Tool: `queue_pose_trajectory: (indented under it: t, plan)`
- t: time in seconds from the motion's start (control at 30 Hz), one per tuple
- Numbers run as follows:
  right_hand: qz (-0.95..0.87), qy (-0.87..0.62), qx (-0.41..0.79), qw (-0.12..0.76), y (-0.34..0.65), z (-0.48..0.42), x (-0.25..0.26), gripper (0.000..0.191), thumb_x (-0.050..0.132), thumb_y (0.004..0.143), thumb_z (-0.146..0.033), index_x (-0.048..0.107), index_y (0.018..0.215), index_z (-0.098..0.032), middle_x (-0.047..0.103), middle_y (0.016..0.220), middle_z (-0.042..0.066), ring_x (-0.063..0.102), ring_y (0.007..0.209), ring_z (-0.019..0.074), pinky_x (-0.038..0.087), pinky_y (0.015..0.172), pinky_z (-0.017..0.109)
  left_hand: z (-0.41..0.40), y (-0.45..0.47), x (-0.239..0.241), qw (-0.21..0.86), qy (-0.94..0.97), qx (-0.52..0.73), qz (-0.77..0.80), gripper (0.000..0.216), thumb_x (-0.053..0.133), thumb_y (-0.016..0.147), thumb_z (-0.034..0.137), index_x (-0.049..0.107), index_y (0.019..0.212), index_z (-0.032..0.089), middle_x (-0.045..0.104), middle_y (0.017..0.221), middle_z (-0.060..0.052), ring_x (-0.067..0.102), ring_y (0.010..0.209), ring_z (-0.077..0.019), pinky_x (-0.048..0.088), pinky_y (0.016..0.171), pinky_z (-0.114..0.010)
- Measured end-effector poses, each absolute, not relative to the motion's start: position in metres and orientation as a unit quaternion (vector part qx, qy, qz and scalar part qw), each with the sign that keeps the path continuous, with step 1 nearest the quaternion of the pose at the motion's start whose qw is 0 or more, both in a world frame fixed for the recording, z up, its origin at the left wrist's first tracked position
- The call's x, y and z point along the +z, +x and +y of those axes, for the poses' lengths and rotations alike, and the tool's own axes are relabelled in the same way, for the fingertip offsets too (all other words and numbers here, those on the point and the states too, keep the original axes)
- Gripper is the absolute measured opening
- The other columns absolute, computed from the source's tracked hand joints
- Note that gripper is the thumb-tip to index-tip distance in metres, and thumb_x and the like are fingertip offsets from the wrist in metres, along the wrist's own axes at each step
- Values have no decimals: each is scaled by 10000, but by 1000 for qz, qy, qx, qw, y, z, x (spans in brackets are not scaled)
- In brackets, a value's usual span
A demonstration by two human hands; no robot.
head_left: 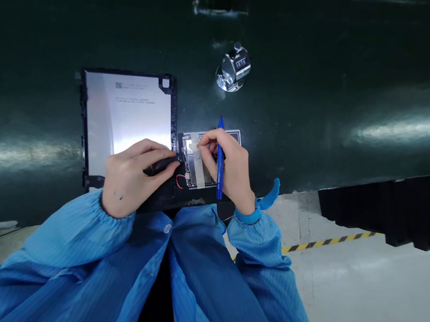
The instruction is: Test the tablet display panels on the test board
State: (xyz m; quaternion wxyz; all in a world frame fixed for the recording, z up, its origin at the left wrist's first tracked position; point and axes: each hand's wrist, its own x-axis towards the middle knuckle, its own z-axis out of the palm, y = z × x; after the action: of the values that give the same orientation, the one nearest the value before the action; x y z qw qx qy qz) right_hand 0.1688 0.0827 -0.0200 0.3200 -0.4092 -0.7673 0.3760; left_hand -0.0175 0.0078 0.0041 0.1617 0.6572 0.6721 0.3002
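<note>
The left hand (127, 176) comes in low over the counter (309, 116), with its back up and its fingers bent to the right. Its thumb and pointing finger nearly meet at the left edge of the circuit board (209, 174). I cannot tell if they pinch anything. The right hand (234, 167) leans in from the other side, closed around a blue pen (219, 170) that slants across it. Its thumb and finger tips are close together over the pale tape (199, 172) on the board.

The board is flat and dark, with white lines near its edges and small shiny bits on the left. The tape runs across it like a stripe. A thin red wire (179, 181) curls by its lower left corner. The board lies on the counter near the person, just right of a big, shiny white panel (133, 109) with a black frame.
</note>
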Motion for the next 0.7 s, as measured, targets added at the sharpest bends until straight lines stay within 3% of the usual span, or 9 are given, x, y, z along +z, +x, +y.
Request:
queue_pose_trajectory:
  t: [0.33, 0.7]
  plan:
    - [-768, -413, 374, 316, 169, 83, -21, 58, 549, 951, -185, 583, 926, -224, 636, 870, -22, 582, 796, 123, 454, 778, 273, 7, -18, -8, 98, 697, 315, 637, 79, 713, 880, 207, 761, 934, 173, 748, 910, -37, 718, 804, -170, 563, 685, -266]
    - [-768, -411, 376, 317, 169, 84, -19, 71, 542, 947, -168, 587, 929, -220, 632, 871, -22, 584, 791, 118, 456, 764, 270, 4, -17, -12, 68, 711, 323, 620, 68, 731, 872, 198, 757, 931, 173, 743, 885, -29, 711, 764, -155, 548, 640, -248]
